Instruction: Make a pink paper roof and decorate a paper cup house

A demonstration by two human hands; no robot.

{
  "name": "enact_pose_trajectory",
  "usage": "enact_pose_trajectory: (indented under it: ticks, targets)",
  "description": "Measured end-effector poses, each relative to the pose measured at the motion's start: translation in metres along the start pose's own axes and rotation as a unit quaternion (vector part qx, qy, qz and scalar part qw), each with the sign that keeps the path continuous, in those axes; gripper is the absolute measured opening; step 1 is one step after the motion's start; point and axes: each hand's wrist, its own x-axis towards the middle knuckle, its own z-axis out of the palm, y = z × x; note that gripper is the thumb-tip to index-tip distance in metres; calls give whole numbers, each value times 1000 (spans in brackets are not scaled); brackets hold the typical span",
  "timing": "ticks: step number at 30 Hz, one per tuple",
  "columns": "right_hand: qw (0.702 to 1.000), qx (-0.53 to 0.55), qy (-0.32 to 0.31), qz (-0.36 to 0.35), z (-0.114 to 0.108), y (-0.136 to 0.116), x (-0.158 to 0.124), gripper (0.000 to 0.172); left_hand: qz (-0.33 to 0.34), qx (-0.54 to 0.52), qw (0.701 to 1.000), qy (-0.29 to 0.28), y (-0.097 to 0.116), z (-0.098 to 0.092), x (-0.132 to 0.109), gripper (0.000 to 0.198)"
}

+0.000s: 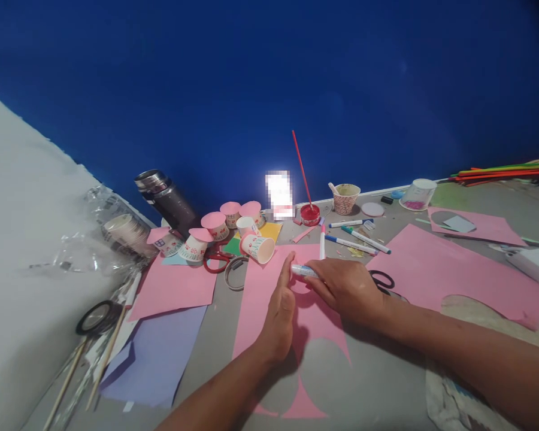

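My right hand [353, 290] grips a small white tube with blue print [304, 271], probably glue, its end pointing left. Close to that end, my left hand [279, 320] stands edge-on with fingers stretched out and pressed near each other. Just below the tube is a curved pink paper edge [303, 288]; whether my left hand touches it is hidden. Both hands are over a pink sheet [256, 311] with round cut-outs. Beyond them, a decorated paper cup [265, 250] lies on its side, near several cups with pink paper tops [214, 224].
Markers [357, 246] and a red paint pot [310, 214] with a brush lie ahead. Red-handled scissors [218, 260], a tape roll [234, 274] and a dark flask [168, 200] are left. More pink paper [413, 263] and black scissor handles [381, 279] lie right. A blue wall [206, 90] rises behind.
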Motion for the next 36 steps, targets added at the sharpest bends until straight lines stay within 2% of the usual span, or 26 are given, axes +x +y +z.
enact_pose_trajectory:
  ticks: [3, 6, 9, 11, 13, 15, 18, 21, 27, 32, 36]
  targets:
    - [996, 27, -41, 78, -4, -2, 3, 42, 63, 89, 994, -4, -2, 0, -2, 66]
    - [988, 55, -76, 124, -8, -2, 7, 43, 75, 109, 991, -1, -4, 4, -1, 64]
    - [981, 84, -89, 149, -12, -2, 11, 45, 68, 47, 996, 17, 0, 9, 4, 63]
    - [979, 95, -90, 159, -13, -2, 12, 45, 25, -30, 998, 40, 7, 11, 11, 67]
    - [980, 98, -92, 145, -12, -3, 12, 45, -29, -87, 993, 68, 15, 10, 18, 69]
    - [988, 75, -89, 97, -9, -3, 9, 43, -82, -124, 986, 76, 22, 8, 24, 68]
    - [997, 7, -72, 0, -3, -2, 4, 38, -150, -176, 972, 36, 26, 6, 29, 67]
    - [997, -26, -62, -47, 1, 1, 1, 38, -183, -199, 963, 6, 26, 6, 29, 66]
    - [994, 30, -84, -59, -2, 2, 2, 30, -208, -190, 959, 26, 28, 5, 29, 58]
    - [997, 29, -75, 7, -4, 0, 2, 40, -193, -163, 967, 21, 28, 5, 30, 49]
    - [997, 36, -65, 17, -3, 1, 1, 40, -175, -139, 974, 33, 26, 5, 31, 41]
